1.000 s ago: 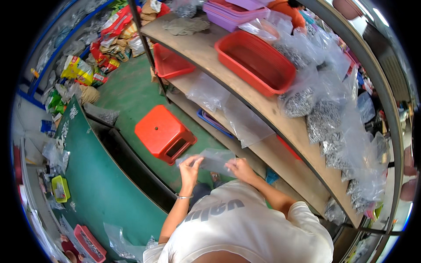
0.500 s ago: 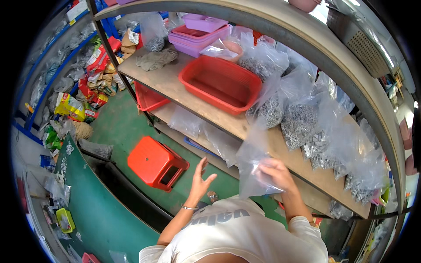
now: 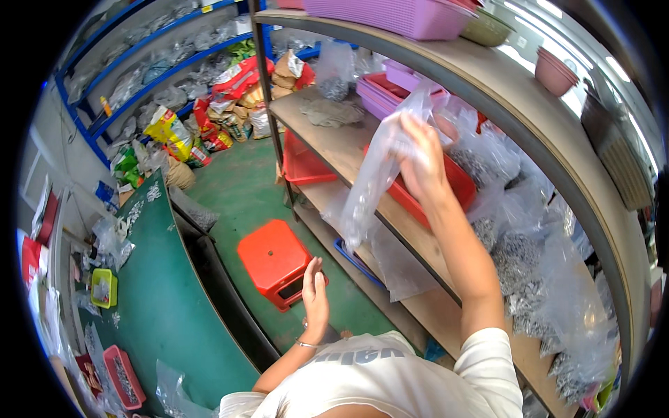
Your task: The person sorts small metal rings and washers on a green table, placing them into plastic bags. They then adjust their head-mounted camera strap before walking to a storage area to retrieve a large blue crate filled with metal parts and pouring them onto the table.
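Since the earlier frame, the right hand (image 3: 424, 167) had risen and come in front of the red tray (image 3: 461, 187), carrying the clear plastic bag (image 3: 371, 187) up with it, while the left hand (image 3: 317, 303) stayed low and unladen. The right fingers were closed on the bag near its upper part, though blur hid exactly how they pinched it. The bag hung narrow and crumpled, slanting down past the edge of the middle shelf (image 3: 317, 145). The left hand was open, fingers straight and pointing up, with a bracelet (image 3: 307, 344) at the wrist; in the view its fingertips came just beside the orange-red stool (image 3: 275, 254) on the green floor (image 3: 237, 181).

On the middle shelf, a grey cloth (image 3: 331, 113) lay near stacked purple trays (image 3: 375, 99), and clear bags filled with small metallic pieces (image 3: 517, 263) stood crowded to the right. More plastic sheeting (image 3: 398, 268) draped from a lower shelf. To the left, a green-topped table (image 3: 185, 313) bore a yellow-green basket (image 3: 96, 287) and a pink tray (image 3: 109, 366).
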A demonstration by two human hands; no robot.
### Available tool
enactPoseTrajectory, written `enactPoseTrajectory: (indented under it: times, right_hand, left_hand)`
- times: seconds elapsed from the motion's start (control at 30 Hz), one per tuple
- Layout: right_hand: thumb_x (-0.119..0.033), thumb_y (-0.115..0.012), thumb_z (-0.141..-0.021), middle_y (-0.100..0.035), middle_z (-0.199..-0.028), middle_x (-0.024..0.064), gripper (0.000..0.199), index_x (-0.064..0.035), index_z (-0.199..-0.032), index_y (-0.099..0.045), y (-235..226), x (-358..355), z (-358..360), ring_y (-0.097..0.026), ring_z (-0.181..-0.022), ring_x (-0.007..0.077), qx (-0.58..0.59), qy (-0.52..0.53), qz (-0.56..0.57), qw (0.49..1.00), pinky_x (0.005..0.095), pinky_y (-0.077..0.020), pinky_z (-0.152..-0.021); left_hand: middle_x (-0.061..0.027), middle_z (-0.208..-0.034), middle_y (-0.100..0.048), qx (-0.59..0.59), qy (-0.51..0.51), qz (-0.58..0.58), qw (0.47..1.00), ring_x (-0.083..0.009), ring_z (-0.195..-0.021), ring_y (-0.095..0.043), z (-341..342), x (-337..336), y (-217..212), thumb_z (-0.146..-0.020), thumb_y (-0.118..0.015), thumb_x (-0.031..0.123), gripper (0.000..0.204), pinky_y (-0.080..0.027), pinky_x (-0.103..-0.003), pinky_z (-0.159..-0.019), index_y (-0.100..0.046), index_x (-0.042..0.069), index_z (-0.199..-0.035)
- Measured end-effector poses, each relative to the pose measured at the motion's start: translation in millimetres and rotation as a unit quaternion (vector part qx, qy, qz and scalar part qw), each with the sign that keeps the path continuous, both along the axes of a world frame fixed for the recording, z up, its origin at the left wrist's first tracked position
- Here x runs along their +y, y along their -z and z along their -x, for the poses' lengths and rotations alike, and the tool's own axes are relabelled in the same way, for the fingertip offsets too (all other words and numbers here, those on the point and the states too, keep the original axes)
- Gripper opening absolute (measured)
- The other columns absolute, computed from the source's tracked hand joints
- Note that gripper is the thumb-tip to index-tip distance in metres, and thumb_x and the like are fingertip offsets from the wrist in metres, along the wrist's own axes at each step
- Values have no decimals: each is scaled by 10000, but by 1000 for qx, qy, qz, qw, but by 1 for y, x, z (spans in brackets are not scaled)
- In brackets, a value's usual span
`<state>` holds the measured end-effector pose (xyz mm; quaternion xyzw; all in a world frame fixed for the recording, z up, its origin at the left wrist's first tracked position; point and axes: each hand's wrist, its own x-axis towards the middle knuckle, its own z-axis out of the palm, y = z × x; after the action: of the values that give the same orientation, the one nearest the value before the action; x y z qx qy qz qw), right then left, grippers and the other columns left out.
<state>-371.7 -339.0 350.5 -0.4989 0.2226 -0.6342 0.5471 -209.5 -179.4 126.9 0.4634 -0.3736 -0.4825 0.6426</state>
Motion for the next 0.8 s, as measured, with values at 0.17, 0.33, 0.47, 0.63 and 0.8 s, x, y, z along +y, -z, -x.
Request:
enactPoseTrajectory:
  times: [0.17, 0.33, 0.47, 0.63, 0.8]
  right_hand:
    - [-159, -465, -871, -605, -733, 102, 215, 14, -858, -592, -10, -122, 8, -580, -572, 168, 63, 115, 15, 991, 270, -473, -451]
    - [-169, -499, -842, -594, -788, 86, 186, -22, -910, -590, -5, -190, -4, -571, -618, 181, 149, 255, -2, 955, 298, -470, -486]
    - [-215, -509, -812, -563, -743, 69, 175, -61, -865, -572, 23, -217, 15, -557, -626, 196, 153, 333, -149, 918, 315, -452, -462]
    - [-184, -463, -806, -495, -617, 53, 141, -76, -730, -511, 45, -210, 5, -467, -520, 186, -76, 332, -192, 920, 318, -383, -456]
    - [-155, -403, -836, -419, -599, 38, 159, -77, -701, -432, 39, -218, 11, -422, -554, 197, -227, 247, -199, 921, 355, -444, -560]
  left_hand:
    - [-152, -1270, -442, -15, -42, -29, 999, -218, -1197, -409, -51, -4, 12, -936, -418, 190, 407, -308, -323, -1008, -383, -43, -1268]
    - [-122, -1194, -499, -59, -97, -35, 993, -208, -1128, -472, -115, -18, 36, -941, -406, 212, 350, -383, -326, -940, -451, -3, -1213]
    - [-107, -1162, -518, -53, -123, -56, 989, -200, -1114, -484, -161, -28, 38, -941, -405, 215, 332, -385, -322, -928, -470, 8, -1192]
    - [-115, -1127, -539, -17, -135, -91, 987, -184, -1069, -504, -203, -32, 45, -938, -414, 208, 319, -402, -292, -886, -483, -4, -1166]
    - [-95, -1070, -566, 10, -114, -117, 987, -150, -1003, -528, -220, -37, 59, -939, -413, 219, 301, -419, -259, -828, -506, 12, -1137]
